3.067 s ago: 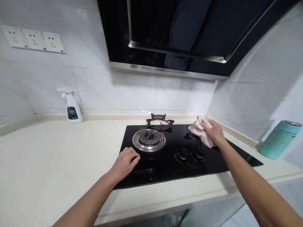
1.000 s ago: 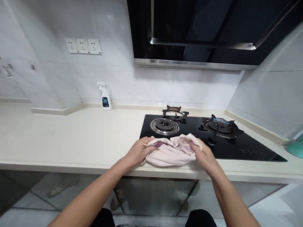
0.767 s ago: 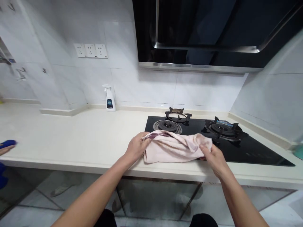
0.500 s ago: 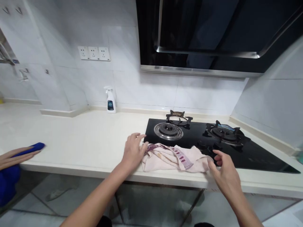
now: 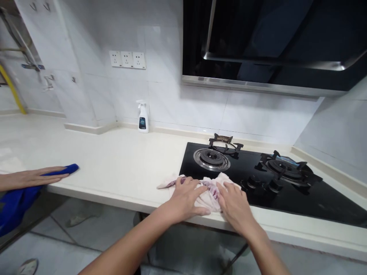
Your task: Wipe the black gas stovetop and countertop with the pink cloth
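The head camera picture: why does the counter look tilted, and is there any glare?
In the head view, what looks like a wide lens makes the countertop's front edge slope down to the right; the black range hood glass shows dim reflections, the glass hob has a faint sheen, and the white wall tiles look bright and slightly washed out.

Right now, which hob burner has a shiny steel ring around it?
The left burner, ringed in polished steel; the right burner sits within a black grate.
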`<action>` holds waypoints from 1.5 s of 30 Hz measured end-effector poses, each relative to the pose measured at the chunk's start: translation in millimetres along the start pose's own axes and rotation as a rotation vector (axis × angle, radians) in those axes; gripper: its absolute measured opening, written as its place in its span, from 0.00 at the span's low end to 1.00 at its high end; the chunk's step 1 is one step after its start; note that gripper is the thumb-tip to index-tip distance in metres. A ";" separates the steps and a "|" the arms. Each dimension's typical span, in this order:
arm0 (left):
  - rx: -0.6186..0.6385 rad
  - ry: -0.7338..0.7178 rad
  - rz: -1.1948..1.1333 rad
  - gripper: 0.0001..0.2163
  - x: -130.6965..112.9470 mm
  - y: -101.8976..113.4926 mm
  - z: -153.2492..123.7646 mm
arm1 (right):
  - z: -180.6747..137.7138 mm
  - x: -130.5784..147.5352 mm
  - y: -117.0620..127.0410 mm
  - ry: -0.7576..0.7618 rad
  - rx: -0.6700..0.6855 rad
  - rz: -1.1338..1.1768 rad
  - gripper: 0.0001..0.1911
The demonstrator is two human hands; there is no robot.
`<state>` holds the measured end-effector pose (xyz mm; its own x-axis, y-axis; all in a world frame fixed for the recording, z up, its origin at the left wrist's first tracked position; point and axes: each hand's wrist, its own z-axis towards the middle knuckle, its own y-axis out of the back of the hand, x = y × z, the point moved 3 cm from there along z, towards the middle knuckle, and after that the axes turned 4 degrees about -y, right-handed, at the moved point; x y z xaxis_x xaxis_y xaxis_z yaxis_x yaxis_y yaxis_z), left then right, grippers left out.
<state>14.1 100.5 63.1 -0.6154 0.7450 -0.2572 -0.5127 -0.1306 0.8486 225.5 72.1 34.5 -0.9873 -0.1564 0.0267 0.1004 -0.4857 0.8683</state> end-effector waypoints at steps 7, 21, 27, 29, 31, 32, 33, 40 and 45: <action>0.003 0.139 0.194 0.13 57.4 46.7 -79.0 | -6.1 117.6 17.4 0.148 -0.030 0.235 0.21; -0.161 0.314 0.477 0.21 -8.5 12.2 -67.8 | -21.9 55.1 25.5 -0.006 -0.008 0.194 0.13; -0.128 0.091 0.320 0.26 -88.5 -45.1 -17.6 | -65.3 -58.0 32.1 -0.171 -0.071 0.104 0.18; -0.107 0.041 0.293 0.25 -104.0 -56.0 -7.4 | -70.8 -78.2 30.5 -0.204 -0.089 0.135 0.19; -0.097 0.002 0.258 0.22 -108.9 -59.5 -4.1 | -70.1 -84.2 27.5 -0.214 -0.112 0.169 0.18; -0.096 -0.019 0.232 0.20 -107.7 -58.8 -4.3 | -67.7 -82.8 25.7 -0.207 -0.118 0.201 0.18; -0.099 -0.041 0.201 0.18 -104.7 -56.5 -4.9 | -64.2 -79.5 24.3 -0.197 -0.122 0.247 0.17; -0.237 0.058 0.141 0.17 -78.3 -12.8 23.8 | -9.0 -60.3 39.2 -0.272 -0.226 0.208 0.18; -0.008 0.080 0.092 0.31 -58.0 -10.7 30.4 | 21.3 -58.8 30.7 -0.378 0.166 -0.003 0.23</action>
<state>73.5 78.6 83.0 -0.7057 0.6752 -0.2147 -0.4562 -0.2012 0.8669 284.1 84.7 70.1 -0.9663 0.1866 0.1775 0.1071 -0.3356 0.9359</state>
